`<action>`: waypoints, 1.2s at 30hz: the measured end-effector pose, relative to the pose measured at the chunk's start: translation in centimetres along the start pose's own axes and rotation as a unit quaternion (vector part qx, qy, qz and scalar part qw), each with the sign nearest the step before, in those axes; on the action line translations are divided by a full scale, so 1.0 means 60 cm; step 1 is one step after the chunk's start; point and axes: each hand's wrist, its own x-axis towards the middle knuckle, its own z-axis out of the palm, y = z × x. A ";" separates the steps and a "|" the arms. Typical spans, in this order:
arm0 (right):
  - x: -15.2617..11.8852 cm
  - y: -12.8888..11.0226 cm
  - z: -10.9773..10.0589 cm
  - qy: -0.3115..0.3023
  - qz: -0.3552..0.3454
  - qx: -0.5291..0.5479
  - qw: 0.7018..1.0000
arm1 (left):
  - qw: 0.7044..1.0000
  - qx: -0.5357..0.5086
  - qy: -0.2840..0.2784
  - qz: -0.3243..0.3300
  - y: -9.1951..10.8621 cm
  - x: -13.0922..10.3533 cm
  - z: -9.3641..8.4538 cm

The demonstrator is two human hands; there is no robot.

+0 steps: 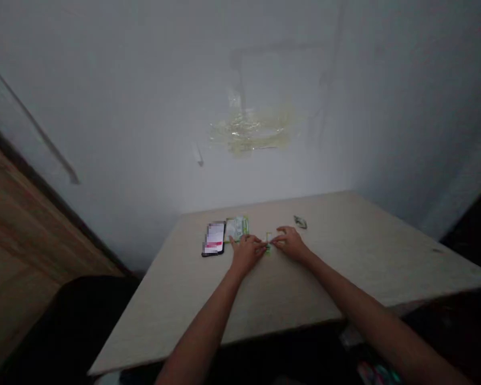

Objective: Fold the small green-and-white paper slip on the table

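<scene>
My left hand (247,251) and my right hand (292,241) meet near the middle of the table, fingertips almost together. Between them lies a small green and yellowish piece (268,248), flat on the tabletop or just over it; its kind is too small to make out. Both hands have thumb and fingers closed at its edges. Just behind my left hand is a white and green printed packet or card (236,227), partly covered by the fingers. A phone (214,239) with a lit screen lies to the left of it.
A small crumpled wrapper-like thing (300,221) rests behind my right hand. The pale wooden table (176,299) backs onto a white wall (144,133) with shiny tape (252,131) stuck on it. Wooden boards (32,214) stand at far left.
</scene>
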 end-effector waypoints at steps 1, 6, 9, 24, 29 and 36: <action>0.002 0.000 -0.001 0.003 0.000 -0.006 1.000 | 1.000 -0.001 -0.003 0.001 0.001 0.000 -0.001; 0.010 -0.005 -0.005 0.012 0.026 -0.034 0.999 | 1.000 -0.013 0.003 0.003 0.002 0.001 0.001; 0.015 -0.006 -0.005 0.009 0.054 -0.041 0.998 | 1.000 -0.020 0.013 0.002 0.003 0.002 0.005; 0.012 -0.008 -0.011 -0.004 0.065 -0.051 0.997 | 1.000 -0.025 -0.008 -0.012 0.011 0.006 0.004; 0.010 -0.003 -0.014 -0.012 0.052 -0.048 0.997 | 1.000 -0.011 -0.016 -0.023 0.013 0.015 0.003; 0.014 -0.007 -0.021 -0.037 0.070 -0.043 0.996 | 0.997 0.031 -0.045 -0.061 0.023 0.034 -0.004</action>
